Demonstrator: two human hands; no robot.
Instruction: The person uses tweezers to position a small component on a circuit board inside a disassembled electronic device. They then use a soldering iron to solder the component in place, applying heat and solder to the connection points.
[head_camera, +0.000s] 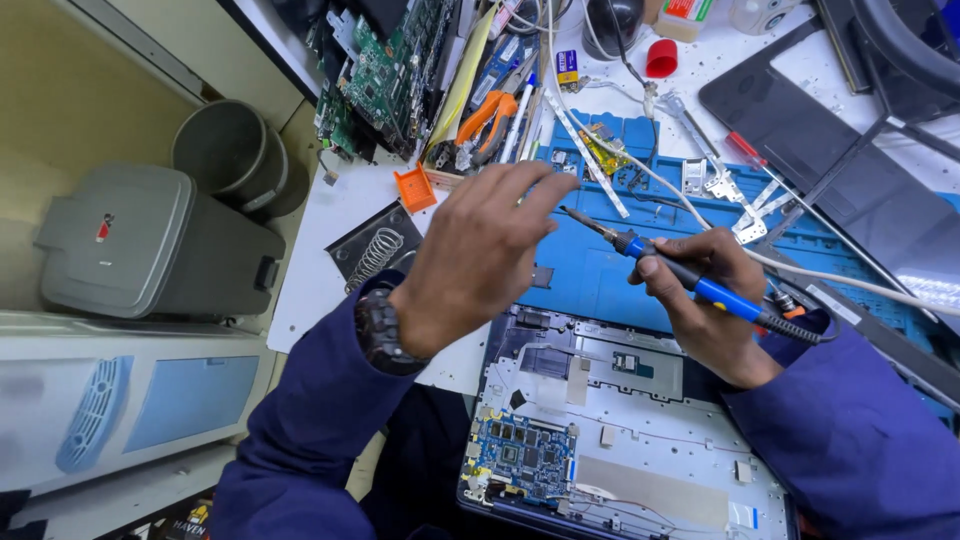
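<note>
White bench (330, 215): blue mat (585, 275), opened laptop (640, 440).

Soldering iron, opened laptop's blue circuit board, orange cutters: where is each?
soldering iron (690, 278), head view, blue-black grip.
blue circuit board (525, 455), head view, board centre.
orange cutters (487, 115), head view, handles.

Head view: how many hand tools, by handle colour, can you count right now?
Blue-handled soldering iron, in right hand: 1
Red-handled screwdriver: 1
Orange-handled pliers: 1
Total: 3

The left hand (478, 258) hides what its fingertips pinch.
</note>
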